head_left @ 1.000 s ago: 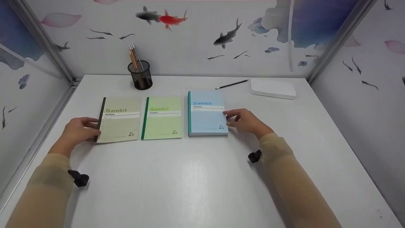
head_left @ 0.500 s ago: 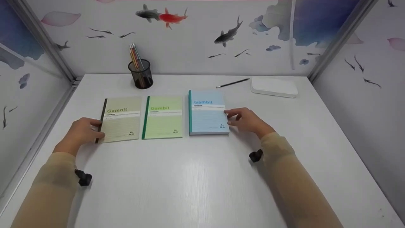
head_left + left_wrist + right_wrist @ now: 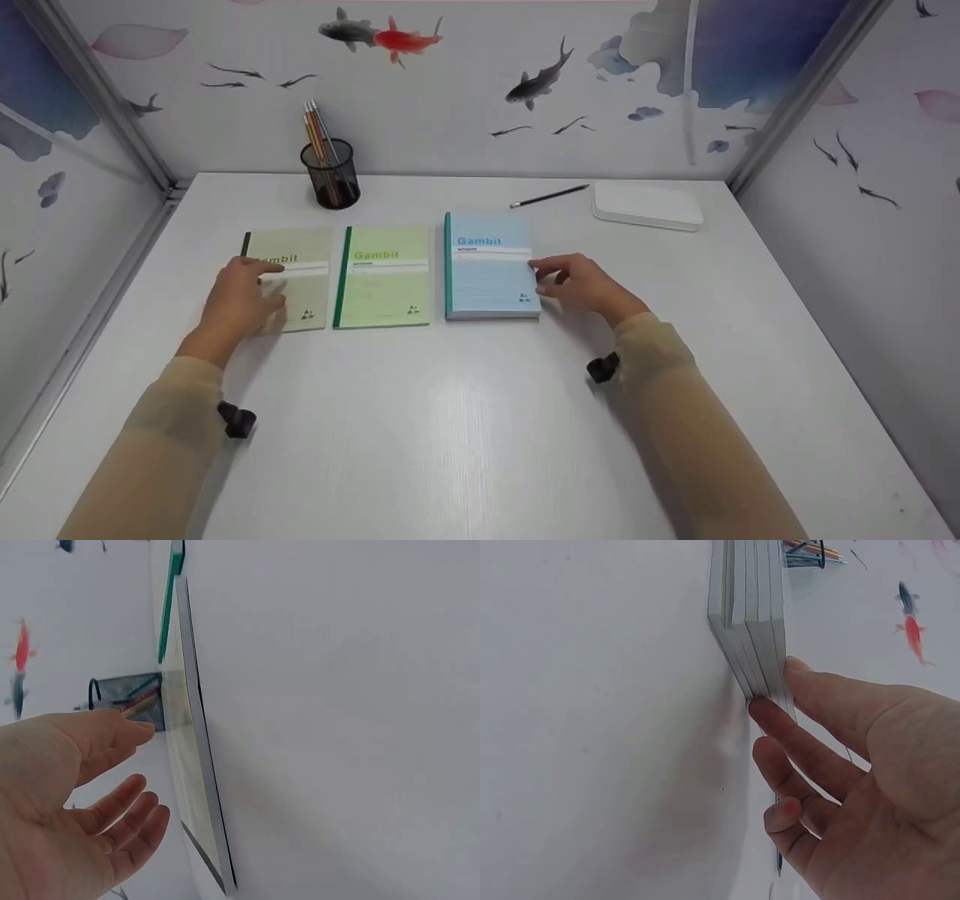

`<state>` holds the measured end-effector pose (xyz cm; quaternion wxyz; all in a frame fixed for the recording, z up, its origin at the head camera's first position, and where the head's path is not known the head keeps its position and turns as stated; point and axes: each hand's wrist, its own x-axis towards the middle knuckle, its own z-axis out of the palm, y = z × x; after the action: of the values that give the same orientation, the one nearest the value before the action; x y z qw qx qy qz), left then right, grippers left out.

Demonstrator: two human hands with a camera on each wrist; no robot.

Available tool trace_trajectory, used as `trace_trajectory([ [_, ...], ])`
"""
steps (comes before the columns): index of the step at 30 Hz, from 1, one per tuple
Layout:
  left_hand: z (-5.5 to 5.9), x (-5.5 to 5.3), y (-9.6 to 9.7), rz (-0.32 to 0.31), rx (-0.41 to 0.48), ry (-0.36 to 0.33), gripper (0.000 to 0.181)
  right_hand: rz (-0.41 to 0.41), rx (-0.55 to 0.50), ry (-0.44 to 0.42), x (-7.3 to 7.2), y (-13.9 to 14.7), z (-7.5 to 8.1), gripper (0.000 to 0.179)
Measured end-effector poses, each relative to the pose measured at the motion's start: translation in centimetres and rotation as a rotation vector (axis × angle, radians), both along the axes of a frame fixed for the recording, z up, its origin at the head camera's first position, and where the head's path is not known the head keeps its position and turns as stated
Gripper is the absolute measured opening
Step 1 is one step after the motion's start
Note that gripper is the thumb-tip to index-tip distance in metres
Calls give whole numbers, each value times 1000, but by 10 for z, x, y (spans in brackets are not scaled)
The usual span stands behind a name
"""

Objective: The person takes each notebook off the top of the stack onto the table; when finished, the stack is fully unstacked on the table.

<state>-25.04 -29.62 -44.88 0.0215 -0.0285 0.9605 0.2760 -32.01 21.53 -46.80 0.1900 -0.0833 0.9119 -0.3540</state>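
Note:
My left hand (image 3: 241,296) hovers over the left part of the beige notebook (image 3: 300,296), hiding part of its spine and title. In the left wrist view, a gap shows between this hand's loosely bent fingers (image 3: 135,814) and the notebook (image 3: 196,765). A light green notebook (image 3: 386,292) lies flat just right of the beige one. Farther right is a stack of notebooks with a blue cover (image 3: 491,281) on top; its several layers (image 3: 754,630) show in the right wrist view. My right hand (image 3: 589,289) touches the stack's right edge with thumb and fingertips, its fingers relaxed.
A black mesh pen cup (image 3: 334,184) holding several pencils stands at the back left. Behind the blue stack lies a black pencil (image 3: 550,196), beside a flat white box (image 3: 646,208). Printed panels enclose the white table (image 3: 450,420) at the back and sides.
My left hand has moved right, from the beige notebook's spine edge to above its cover. The right hand stays at the blue stack, and the notebooks keep their places.

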Motion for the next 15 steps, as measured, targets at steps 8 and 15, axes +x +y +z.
trace_trajectory([
  [8, 3, -15, 66, -103, 95, 2, 47, 60, -24, 51, 0, 4, -2, 51],
  [15, -1, -27, 115, -247, 138, 22, 45, 56, -25, 41, 0, 2, -2, 51],
])
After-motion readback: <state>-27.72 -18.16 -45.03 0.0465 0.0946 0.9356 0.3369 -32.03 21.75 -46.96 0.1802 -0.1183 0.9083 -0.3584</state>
